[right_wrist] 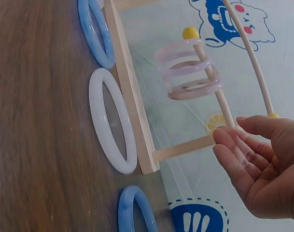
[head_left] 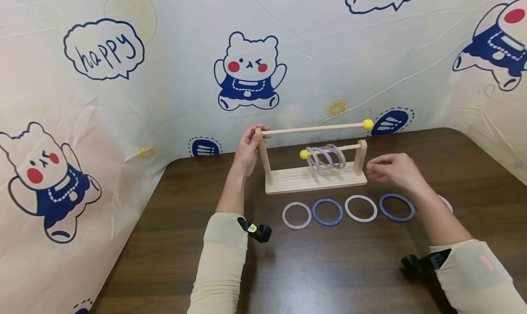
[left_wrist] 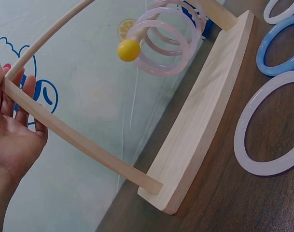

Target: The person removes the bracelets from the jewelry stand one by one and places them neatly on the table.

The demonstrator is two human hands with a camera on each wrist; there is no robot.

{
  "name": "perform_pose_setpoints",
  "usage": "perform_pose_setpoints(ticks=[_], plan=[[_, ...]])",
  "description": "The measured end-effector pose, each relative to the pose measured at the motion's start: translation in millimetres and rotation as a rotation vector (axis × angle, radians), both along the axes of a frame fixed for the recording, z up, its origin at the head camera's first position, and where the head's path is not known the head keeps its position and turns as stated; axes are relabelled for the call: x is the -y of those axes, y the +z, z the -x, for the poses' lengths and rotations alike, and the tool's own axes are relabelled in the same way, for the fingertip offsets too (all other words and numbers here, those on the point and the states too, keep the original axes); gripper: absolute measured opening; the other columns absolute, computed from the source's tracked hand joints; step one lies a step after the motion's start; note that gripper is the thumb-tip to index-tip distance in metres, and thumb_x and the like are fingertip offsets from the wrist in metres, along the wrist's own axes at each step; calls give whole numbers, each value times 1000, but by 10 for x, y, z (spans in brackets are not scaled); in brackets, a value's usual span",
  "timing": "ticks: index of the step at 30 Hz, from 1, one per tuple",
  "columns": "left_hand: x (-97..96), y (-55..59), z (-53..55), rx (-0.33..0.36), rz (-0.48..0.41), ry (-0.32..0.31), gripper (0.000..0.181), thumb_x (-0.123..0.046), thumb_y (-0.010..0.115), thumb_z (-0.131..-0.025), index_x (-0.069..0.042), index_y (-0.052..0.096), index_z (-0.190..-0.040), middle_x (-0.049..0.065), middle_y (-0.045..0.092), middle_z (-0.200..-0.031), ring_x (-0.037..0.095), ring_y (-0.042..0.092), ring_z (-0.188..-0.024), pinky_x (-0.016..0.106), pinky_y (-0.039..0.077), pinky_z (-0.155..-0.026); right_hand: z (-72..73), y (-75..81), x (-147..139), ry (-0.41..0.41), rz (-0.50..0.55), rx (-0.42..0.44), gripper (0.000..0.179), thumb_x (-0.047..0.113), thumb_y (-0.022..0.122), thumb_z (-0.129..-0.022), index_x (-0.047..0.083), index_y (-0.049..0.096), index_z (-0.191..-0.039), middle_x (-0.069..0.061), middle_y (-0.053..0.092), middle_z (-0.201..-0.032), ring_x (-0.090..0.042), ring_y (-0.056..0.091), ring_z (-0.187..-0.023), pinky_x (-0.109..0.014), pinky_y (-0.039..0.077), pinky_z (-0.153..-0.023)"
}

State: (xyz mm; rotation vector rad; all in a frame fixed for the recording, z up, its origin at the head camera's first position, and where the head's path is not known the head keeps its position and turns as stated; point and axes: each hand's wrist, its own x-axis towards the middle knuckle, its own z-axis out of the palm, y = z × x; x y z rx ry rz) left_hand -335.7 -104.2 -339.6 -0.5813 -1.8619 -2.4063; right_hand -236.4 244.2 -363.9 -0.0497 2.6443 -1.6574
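My left hand (head_left: 246, 153) pinches the top of the taller post of a wooden ring stand (head_left: 317, 180), where the upper rod (head_left: 313, 129) with its yellow end ball joins it. In the left wrist view the thumb and fingers lie about that post (left_wrist: 74, 135). Several lilac rings (right_wrist: 185, 67) hang on the lower rod, which points left from the shorter post (head_left: 360, 157) and ends in a yellow ball (head_left: 304, 154). Just right of the shorter post is my right hand (head_left: 397, 170), its fingers relaxed, slightly bent and holding nothing visible.
In front of the stand a row of rings lies on the dark wooden table (head_left: 185, 259): lilac (head_left: 284, 215), blue (head_left: 314, 215), white (head_left: 347, 209) and blue (head_left: 381, 209). Another pale ring (head_left: 446, 203) is partly behind my right forearm. A printed curtain (head_left: 173, 76) hangs behind the table.
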Motion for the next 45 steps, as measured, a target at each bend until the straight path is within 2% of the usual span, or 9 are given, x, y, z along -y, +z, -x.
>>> perform_pose_setpoints(ticks=[3,5,12,22,27,30,36,41,45], plan=[[2,-12,10,3,11,-1,21,-13,45,-98,-3,52,-115,-7,63,-103,13,56,-95,30,32,-88,23,-3,46,0,15,-19,37,12,60,-90,-18,54,-110,-18,68,-84,-9,65,-66,-27,52,-64],[5,-19,18,5,17,-1,24,-16,46,-97,-2,52,-116,-7,63,-103,13,56,-95,30,32,-88,45,-10,80,7,45,-33,37,12,61,-89,-18,54,-110,-17,68,-84,-10,66,-67,-27,52,-64],[14,-26,26,0,30,-2,15,-18,48,-97,-14,56,-109,-6,61,-105,15,55,-97,31,31,-89,134,-50,212,48,116,-54,42,18,64,-88,-16,54,-112,-17,68,-92,-12,67,-76,-29,52,-69],[14,-14,13,0,23,1,20,-16,47,-97,-7,54,-113,-6,62,-104,15,55,-95,31,31,-88,228,-66,436,116,175,-66,39,15,63,-88,-16,55,-111,-20,67,-93,-18,68,-77,-31,52,-70],[14,-8,-1,-5,18,1,15,-15,46,-97,-14,57,-108,-6,62,-104,14,56,-95,31,31,-89,266,-84,568,150,205,-45,37,13,63,-88,-16,55,-110,-23,66,-92,-16,67,-74,-36,52,-72],[11,-6,-2,-15,11,-5,14,-15,46,-97,-18,58,-104,-7,63,-102,14,56,-93,31,32,-88,292,-102,606,139,215,-59,35,11,64,-88,-17,56,-108,-21,67,-89,-16,67,-74,-36,51,-72],[8,-2,-2,-20,15,-9,13,-15,46,-97,-18,58,-103,-7,62,-102,14,55,-94,31,32,-89,326,-111,626,72,240,-109,31,9,63,-88,-16,57,-105,-15,68,-84,-15,68,-74,-31,52,-69],[10,1,1,-19,16,-8,13,-15,46,-97,-18,58,-103,-7,63,-103,14,56,-94,32,32,-89,351,-105,722,99,261,-110,32,8,64,-87,-18,57,-105,-16,68,-82,-15,67,-72,-32,52,-69],[7,-5,8,-16,13,-12,14,-15,46,-97,-19,58,-102,-7,63,-102,14,56,-94,31,32,-88,376,-103,819,113,217,-108,30,8,64,-87,-16,59,-103,-20,67,-84,-16,67,-72,-35,52,-70]])
